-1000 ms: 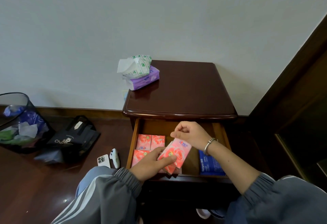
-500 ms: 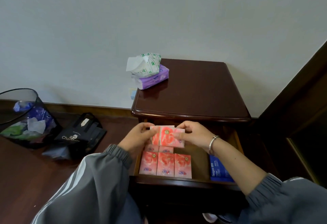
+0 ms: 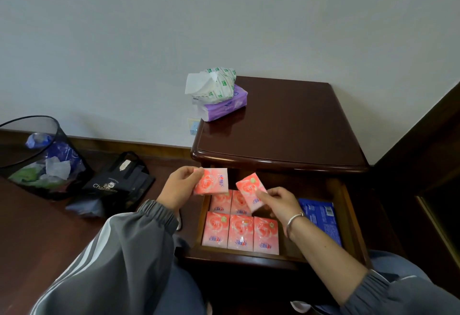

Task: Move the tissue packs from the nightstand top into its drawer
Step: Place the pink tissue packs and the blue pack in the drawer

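Drawer [image 3: 348,217] is pulled open under the nightstand [image 3: 286,128], and both grips have a small pink tissue pack each. The left grip [image 3: 178,186] pinches the left pack [image 3: 211,181] by its 9 o'clock edge, printed face up toward the camera, held over the drawer's 10 o'clock corner just under the nightstand's front lip. The right grip [image 3: 281,202], with a silver bracelet [image 3: 293,219] on the wrist, has thumb and fingers curled on the low end of the right pack [image 3: 250,190]. That one's tilted, top leaning to 11 o'clock, above the back of the drawer. Can't tell if it touches the ones under it.

Already lying in the drawer:
- front row [image 3: 240,231] of three pink packs, side by side and touching, along the 6 o'clock edge toward the 9 o'clock side
- back pair [image 3: 227,202] of pink packs right behind them, partly covered by the two held ones
- a blue pack [image 3: 321,220] flat on the 3 o'clock side, apart from the pink ones

Still on the nightstand top, at the 10 o'clock corner: a green pack [image 3: 216,86] with a tissue sticking out, sitting on a purple pack [image 3: 224,107].

On the floor out at 9 o'clock there's a mesh bin [image 3: 32,155] with trash in it and a black bag [image 3: 119,180] beside it.
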### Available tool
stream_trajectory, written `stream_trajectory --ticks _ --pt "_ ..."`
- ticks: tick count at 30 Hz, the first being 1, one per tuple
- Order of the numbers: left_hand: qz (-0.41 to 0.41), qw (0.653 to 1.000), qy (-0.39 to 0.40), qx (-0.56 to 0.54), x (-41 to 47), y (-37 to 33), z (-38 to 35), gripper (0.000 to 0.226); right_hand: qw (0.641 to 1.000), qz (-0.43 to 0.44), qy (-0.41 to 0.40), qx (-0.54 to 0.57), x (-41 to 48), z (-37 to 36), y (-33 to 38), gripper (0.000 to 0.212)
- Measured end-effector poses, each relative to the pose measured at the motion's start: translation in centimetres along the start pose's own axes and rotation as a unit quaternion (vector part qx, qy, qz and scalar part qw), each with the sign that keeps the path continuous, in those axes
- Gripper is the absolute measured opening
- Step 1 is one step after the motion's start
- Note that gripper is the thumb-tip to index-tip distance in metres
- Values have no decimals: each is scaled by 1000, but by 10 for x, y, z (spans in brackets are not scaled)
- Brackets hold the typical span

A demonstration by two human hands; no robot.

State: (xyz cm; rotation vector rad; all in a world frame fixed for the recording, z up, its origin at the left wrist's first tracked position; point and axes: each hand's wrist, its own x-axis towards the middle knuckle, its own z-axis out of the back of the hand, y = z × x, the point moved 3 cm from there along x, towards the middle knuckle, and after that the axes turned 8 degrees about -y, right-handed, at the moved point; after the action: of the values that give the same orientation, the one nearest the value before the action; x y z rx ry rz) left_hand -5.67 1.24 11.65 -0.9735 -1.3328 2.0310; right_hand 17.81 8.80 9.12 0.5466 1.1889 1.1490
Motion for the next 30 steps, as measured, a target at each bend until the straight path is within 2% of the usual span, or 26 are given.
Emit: stream_trajectory --ticks 3,4,6,8,11,12,14,15,17,19,20,22,25,28,30 --pt "-5 1000 -14 3 -1 4 7 18 999 -23 8 34 1 -11 2 22" --pt "-7 1000 -18 8 -2 5 8 18 1000 -19 10 11 2 -15 3 20" --pt "-5 1000 -20 9 -4 8 9 19 993 25 -2 -113 2 -21 7 19" --pt "2 1000 -15 3 -6 11 7 20 961 73 9 -266 2 -27 11 24" --pt "3 1000 -2 6 -10 11 5 22 870 105 67 -477 2 -31 14 41" --pt "1 1000 7 8 -11 10 5 23 847 103 79 -516 1 -29 16 46" --pt "-10 1000 25 15 -12 7 3 26 829 114 66 -544 -3 -20 24 49" --pt "-18 999 35 17 -13 6 2 26 837 138 43 -528 -6 -17 30 48" --pt "-33 998 58 19 -16 2 -2 27 895 201 5 -397 -14 -13 46 43" --pt "-46 995 85 24 -20 -2 -7 28 950 217 50 -218 -23 -13 60 38" --pt "-53 993 98 27 -22 -4 -10 28 959 206 100 -169 -28 -15 66 36" --pt "-66 991 117 26 -26 -9 -14 27 948 190 191 -169 -38 -21 75 34" --pt "-98 987 125 38 -30 -15 -14 29 939 158 244 -186 -37 -25 74 24" --pt "-140 982 14 124 -32 -11 -4 33 977 70 168 -107 -23 -25 59 16" --pt "-125 973 -29 194 -36 2 3 40 993 15 102 -62 -15 -29 45 14"
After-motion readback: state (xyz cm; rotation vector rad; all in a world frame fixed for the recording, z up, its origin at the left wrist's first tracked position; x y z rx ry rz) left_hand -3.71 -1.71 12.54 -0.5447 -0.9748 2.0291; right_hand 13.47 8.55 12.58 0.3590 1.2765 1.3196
